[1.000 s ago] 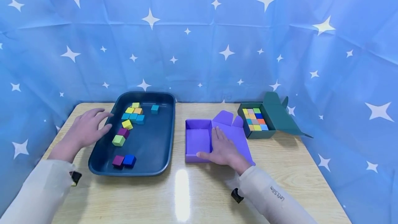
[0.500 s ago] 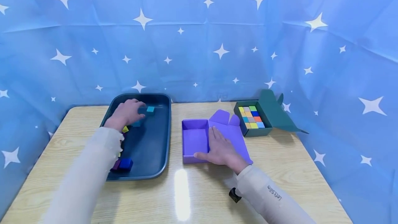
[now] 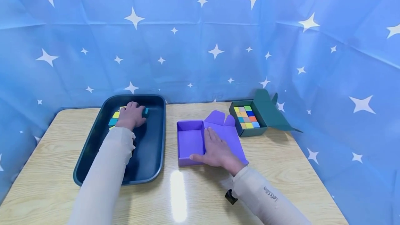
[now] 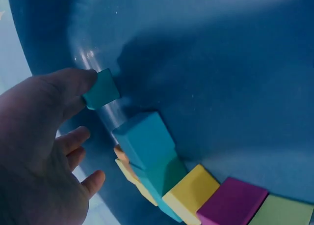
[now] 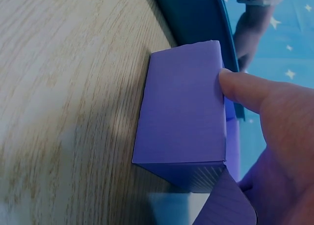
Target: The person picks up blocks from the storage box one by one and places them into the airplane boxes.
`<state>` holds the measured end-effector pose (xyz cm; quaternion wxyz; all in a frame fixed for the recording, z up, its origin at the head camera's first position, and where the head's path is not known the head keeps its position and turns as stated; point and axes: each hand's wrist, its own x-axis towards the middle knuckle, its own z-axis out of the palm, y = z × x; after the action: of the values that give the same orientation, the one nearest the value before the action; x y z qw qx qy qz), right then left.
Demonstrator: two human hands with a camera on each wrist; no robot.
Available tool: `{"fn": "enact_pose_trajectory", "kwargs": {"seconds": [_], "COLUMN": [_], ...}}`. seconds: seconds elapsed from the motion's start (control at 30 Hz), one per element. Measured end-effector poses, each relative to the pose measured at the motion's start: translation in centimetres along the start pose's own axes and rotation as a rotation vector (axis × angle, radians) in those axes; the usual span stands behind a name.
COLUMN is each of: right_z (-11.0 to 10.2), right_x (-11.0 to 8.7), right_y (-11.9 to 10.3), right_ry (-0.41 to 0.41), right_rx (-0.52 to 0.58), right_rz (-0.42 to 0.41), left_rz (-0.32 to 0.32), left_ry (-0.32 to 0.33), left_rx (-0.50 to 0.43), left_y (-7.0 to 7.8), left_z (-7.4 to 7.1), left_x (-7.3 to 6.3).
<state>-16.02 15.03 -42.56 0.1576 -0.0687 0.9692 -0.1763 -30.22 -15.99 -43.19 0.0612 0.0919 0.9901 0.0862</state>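
Observation:
In the head view my left hand (image 3: 130, 115) reaches into the far part of a dark blue tray (image 3: 160, 141). Its thumb and a finger pinch a teal cube (image 4: 103, 90), as the left wrist view shows, while the other fingers stay loose. Beside it lie another teal cube (image 4: 144, 139), a yellow cube (image 4: 191, 193), a purple cube (image 4: 233, 200) and a light green cube (image 4: 282, 210). My right hand (image 3: 215, 150) rests with straight fingers along the hinge side of an open purple box (image 3: 190, 141), its thumb touching the front wall's rim.
At the back right stands an open dark green box (image 3: 251, 132) filled with several coloured cubes, its lid folded out rightward. The purple box's lid (image 3: 229, 138) lies spread to the right. A blue star-patterned curtain (image 3: 175, 61) hangs behind the wooden table (image 3: 150, 204).
My left hand has moved from the tray's left side, over the cubes, to the lone teal cube and has taken hold of it. The right hand stays at the purple box. The view shifts left.

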Motion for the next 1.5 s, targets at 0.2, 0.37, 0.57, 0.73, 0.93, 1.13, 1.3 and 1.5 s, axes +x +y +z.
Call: {"fn": "enact_pose_trajectory", "kwargs": {"seconds": [0.2,0.37,0.57,0.73,0.93,1.13,1.3,1.5], "right_z": [0.1,0.1,0.2,0.3,0.2,0.0,-0.1,-0.2], "right_x": [0.0,0.1,0.2,0.4,0.6,0.6,0.5,0.2], "right_y": [-0.5,-0.9,-1.2,-1.1,-0.7,-0.6,-0.4,-0.1], "right_ry": [0.003,-0.002,-0.014,-0.016,-0.014,-0.019,-0.026,-0.029], "right_rx": [0.007,0.006,0.001,0.000,0.001,-0.001,0.009,0.029], "right_rz": [-0.007,-0.021,-0.024,-0.027,-0.024,-0.023,-0.011,0.003], "left_rz": [-0.014,-0.022,0.008,0.024,0.065,0.136,0.219,0.299], "left_ry": [0.029,0.068,0.122,0.125,0.161,0.217,0.251,0.231], "left_rx": [0.001,0.022,0.048,0.042,-0.032,-0.054,-0.045,-0.017], "left_y": [-0.8,-1.2,-1.8,-2.0,-1.2,0.2,2.3,5.8], "left_z": [0.4,0.7,0.8,0.5,-1.5,-3.6,-4.6,-4.4], "left_x": [0.0,-0.2,-0.3,-0.3,-0.6,-1.1,-1.8,-2.1]}}
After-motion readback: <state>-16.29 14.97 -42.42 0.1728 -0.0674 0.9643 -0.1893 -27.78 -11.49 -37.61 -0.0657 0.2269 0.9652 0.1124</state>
